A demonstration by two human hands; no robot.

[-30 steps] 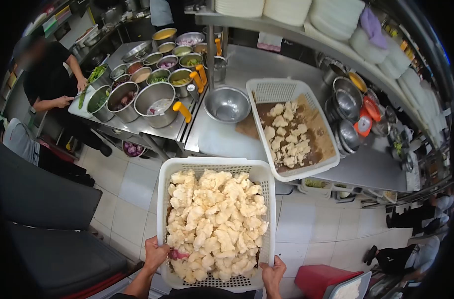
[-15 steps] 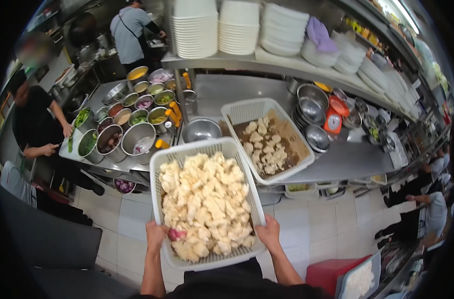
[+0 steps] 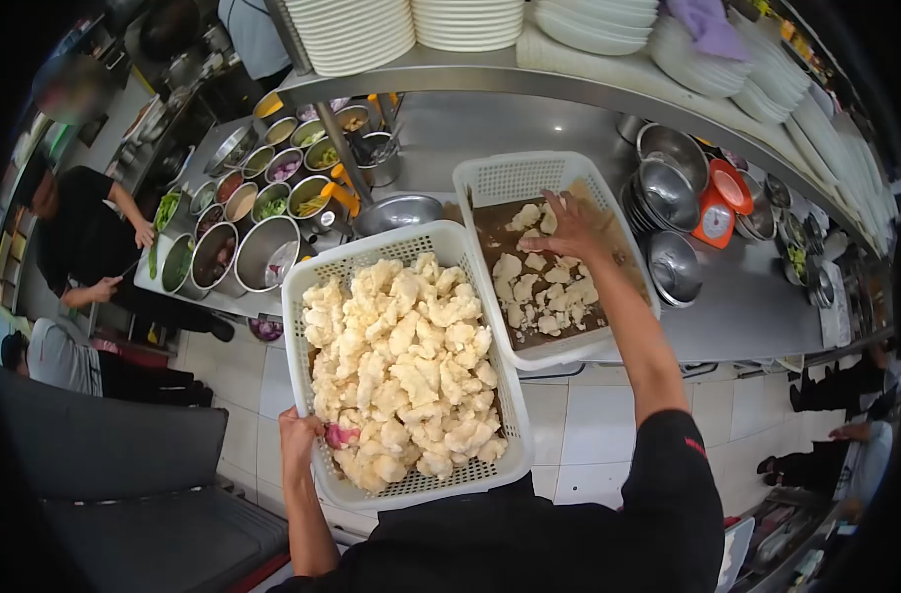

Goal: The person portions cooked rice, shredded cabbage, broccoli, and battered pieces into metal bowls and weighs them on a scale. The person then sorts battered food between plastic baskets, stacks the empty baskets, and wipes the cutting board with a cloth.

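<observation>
One basket (image 3: pixel 371 252) heaped with pale chunks (image 3: pixel 406 366) is pinched at its eight o'clock by the left hand (image 3: pixel 300 437); the right hand (image 3: pixel 564 229) is spread over a second basket (image 3: pixel 529 178) at two o'clock

Pale floor tiles (image 3: pixel 597 435) (squarish) lie below a steel counter (image 3: pixel 742 318).

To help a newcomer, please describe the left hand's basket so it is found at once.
From the steel counter, look towards the wearer's black shirt. The left hand grips the nearer basket. It is heaped with pale lumps; the farther basket holds far fewer.
</observation>
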